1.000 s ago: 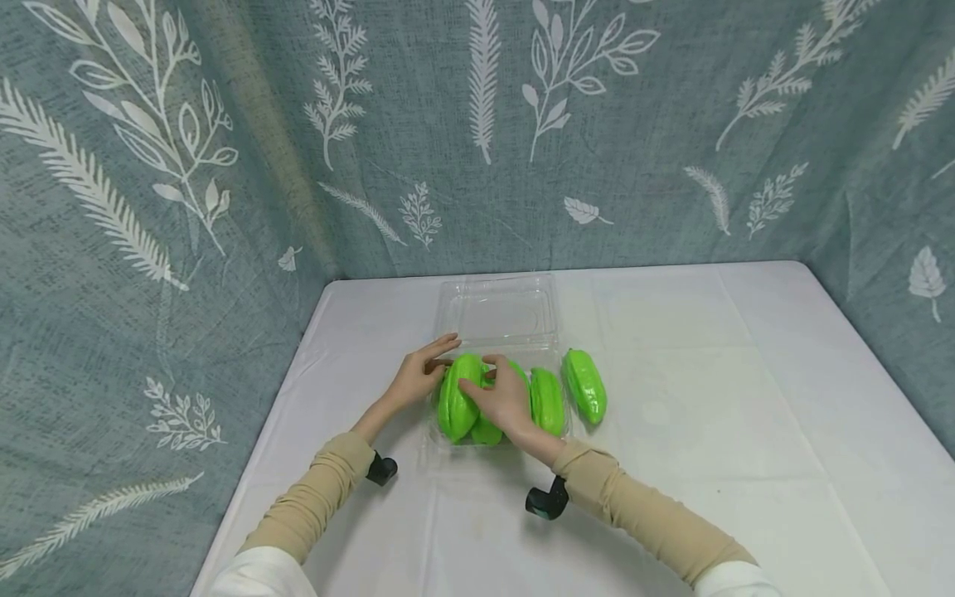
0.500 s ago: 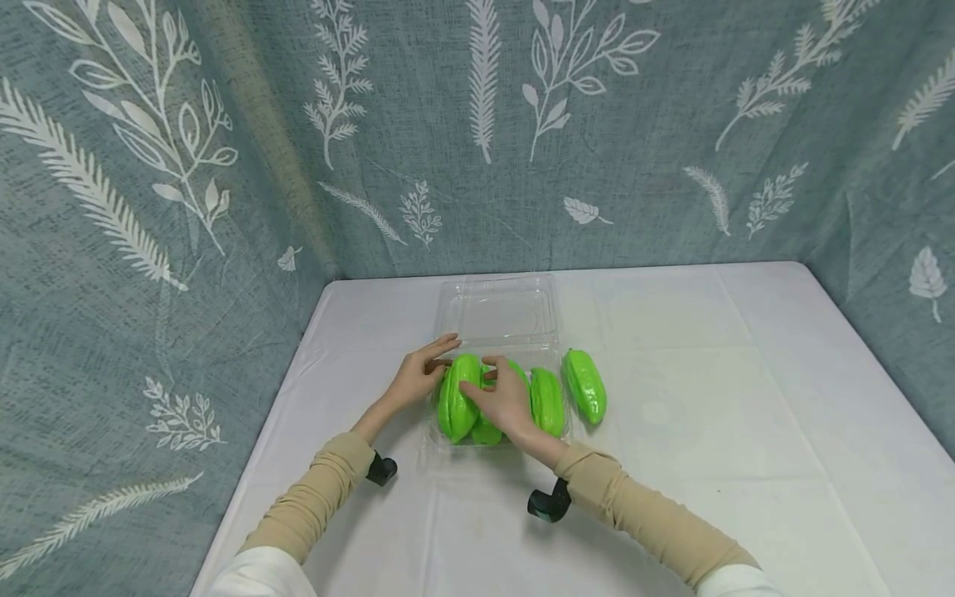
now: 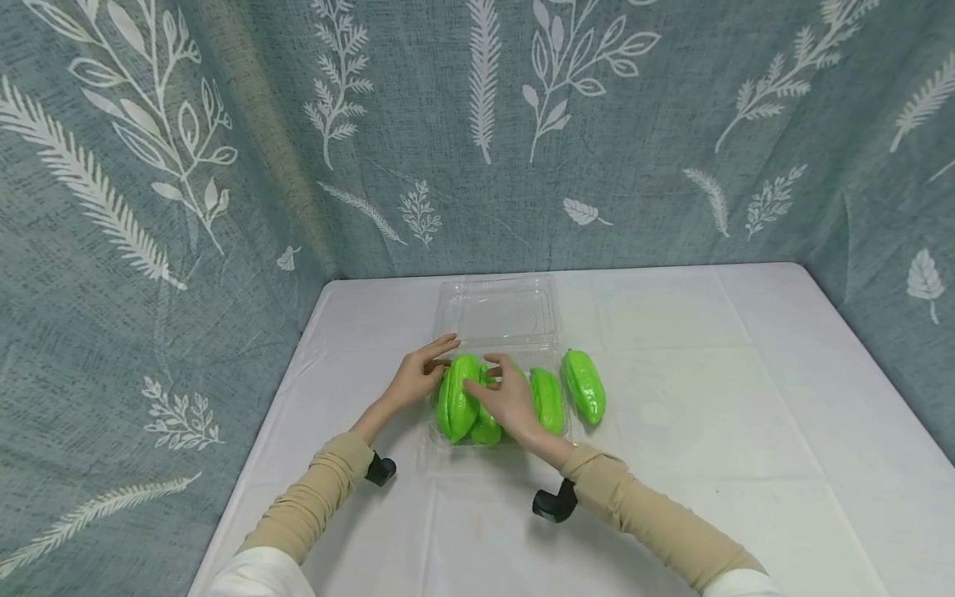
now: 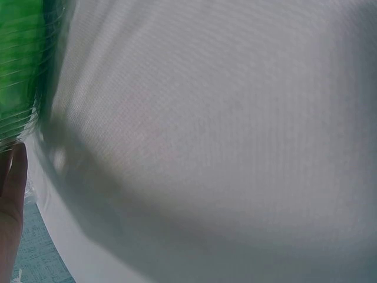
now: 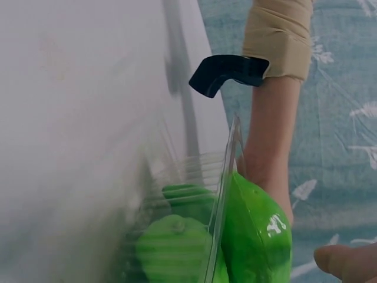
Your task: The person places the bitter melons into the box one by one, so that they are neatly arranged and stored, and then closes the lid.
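Note:
A hinged clear plastic box (image 3: 419,437) stands with its lid (image 3: 496,319) laid back. Several glossy green ridged fruits, like toy star fruit, lie inside; one fruit (image 3: 464,398) sits high at the left side. My left hand (image 3: 416,377) rests at the back left corner, its fingers fairly straight beside the box and that fruit. In the left wrist view a finger (image 4: 15,177) reaches the box's corner. Over the fruits in the middle hovers my right hand (image 3: 511,402), thumb and fingers spread apart. The right wrist view shows its thumb (image 5: 347,262) apart from the high fruit (image 5: 259,230).
One more green fruit (image 3: 584,386) lies on the white tablecloth (image 3: 694,398) just right of the box. Another fruit (image 3: 548,400) is at the box's right side. A patterned blue-green curtain (image 3: 448,124) encloses the back and sides.
My right hand has drawn slightly to the right, its thumb moving away from the high fruit. The left hand and the fruits stay where they were.

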`<state>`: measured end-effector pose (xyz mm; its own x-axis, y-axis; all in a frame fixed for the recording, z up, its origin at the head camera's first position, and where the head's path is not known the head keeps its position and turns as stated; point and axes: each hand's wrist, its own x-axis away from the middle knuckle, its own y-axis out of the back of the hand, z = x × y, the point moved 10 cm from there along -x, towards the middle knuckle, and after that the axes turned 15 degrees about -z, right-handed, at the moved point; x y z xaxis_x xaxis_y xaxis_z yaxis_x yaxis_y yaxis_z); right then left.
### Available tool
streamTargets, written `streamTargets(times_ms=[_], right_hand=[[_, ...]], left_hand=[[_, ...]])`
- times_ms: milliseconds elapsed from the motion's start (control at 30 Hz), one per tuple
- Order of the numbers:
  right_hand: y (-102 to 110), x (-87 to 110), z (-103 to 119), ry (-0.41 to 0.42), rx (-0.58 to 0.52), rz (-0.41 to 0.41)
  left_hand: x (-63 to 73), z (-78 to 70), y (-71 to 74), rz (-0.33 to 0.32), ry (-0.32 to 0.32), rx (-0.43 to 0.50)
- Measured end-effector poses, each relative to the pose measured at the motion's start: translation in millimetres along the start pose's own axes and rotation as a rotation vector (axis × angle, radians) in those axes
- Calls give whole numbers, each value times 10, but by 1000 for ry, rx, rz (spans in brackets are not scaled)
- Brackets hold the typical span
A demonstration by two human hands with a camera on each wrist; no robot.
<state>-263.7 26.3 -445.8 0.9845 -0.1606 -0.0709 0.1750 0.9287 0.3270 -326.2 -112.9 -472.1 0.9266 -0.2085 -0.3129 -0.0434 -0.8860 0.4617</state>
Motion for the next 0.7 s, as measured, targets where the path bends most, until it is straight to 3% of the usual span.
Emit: streamTargets(times_ms=[167,433,500,700], right_hand=[[44,2,-34,-8,-9,33],[141,14,-25,59,-18,114],[173,9,-19,72,-21,127],[326,-8,6,82,-18,145]], left_hand=[[18,-65,0,-6,-6,-5],[62,-379,54,11,2,-14],[58,-367,54,9,2,-15],[8,-61,9,-15,-16,-14]])
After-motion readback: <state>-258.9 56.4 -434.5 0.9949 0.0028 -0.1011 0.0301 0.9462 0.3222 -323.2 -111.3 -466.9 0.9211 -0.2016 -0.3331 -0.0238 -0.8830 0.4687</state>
